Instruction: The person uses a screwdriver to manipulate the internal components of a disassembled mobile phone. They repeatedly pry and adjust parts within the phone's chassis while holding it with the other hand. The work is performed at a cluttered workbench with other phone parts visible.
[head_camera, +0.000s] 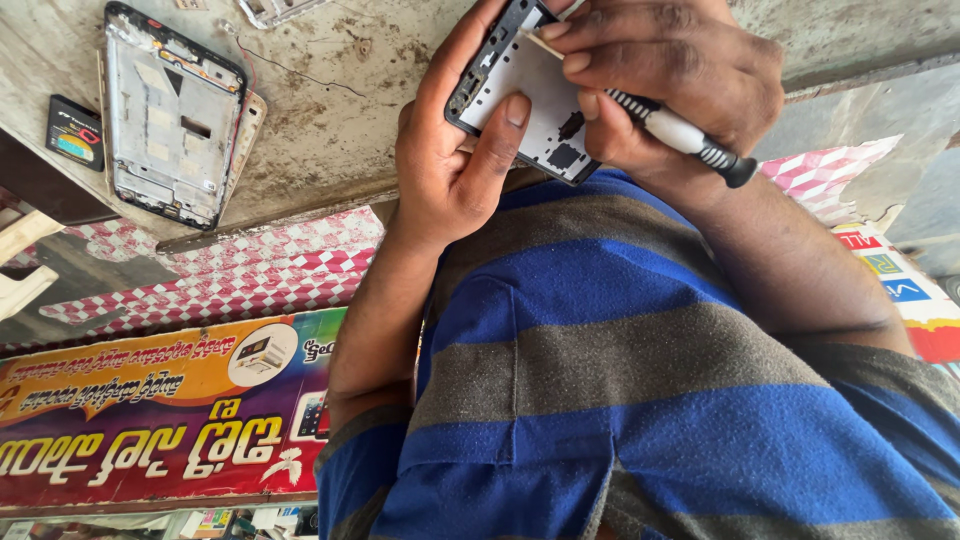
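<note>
— What does the left hand have?

— It is closed around a phone frame, a dark-edged shell with a pale inner plate. The thumb lies across the plate's face and the other fingers wrap behind its far edge.

— And the right hand?

— It is closed on a screwdriver with a white handle and a black knurled cap. The fingers curl over the top end of the frame, so the tool's tip is hidden beneath them. The handle sticks out from under the palm, away from the left hand.

— So where does the frame sit between them?

— It is touching both hands: gripped by the left, covered at its upper end by the right, and held just above the person's blue and grey striped shirt.

— Anything lying near?

— Beyond the left hand's outer side, well apart from it, a second phone chassis lies flat on the worn counter. Just past that is a small black battery.
</note>
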